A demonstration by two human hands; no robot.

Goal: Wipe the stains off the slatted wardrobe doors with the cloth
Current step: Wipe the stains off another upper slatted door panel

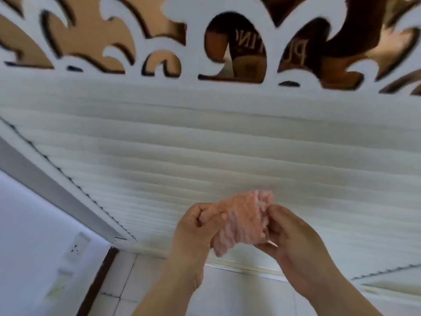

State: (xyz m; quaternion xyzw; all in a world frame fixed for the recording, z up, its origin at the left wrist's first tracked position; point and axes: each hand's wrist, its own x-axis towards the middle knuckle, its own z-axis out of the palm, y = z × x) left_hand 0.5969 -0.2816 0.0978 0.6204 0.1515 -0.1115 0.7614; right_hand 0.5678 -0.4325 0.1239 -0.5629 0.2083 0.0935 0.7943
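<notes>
Left hand: the left hand was curled round the near-left end of the cloth, fingers folded over its edge.
Right hand: the right hand gripped the cloth's right side, thumb and fingers pinched into it.
Cloth: a pink, nubbly cloth — bunched into a wad — was held between both hands, in front of the lower slats; whether it touched them could not be told.
Floor: pale floor tiles lay under the forearms.
Wall: a white wall at left carried a socket.
Door: the slatted wardrobe door rose behind the cloth, white with horizontal slats.
Top panel: a white cut-out scroll panel over a bronze mirrored backing — blurred.
</notes>
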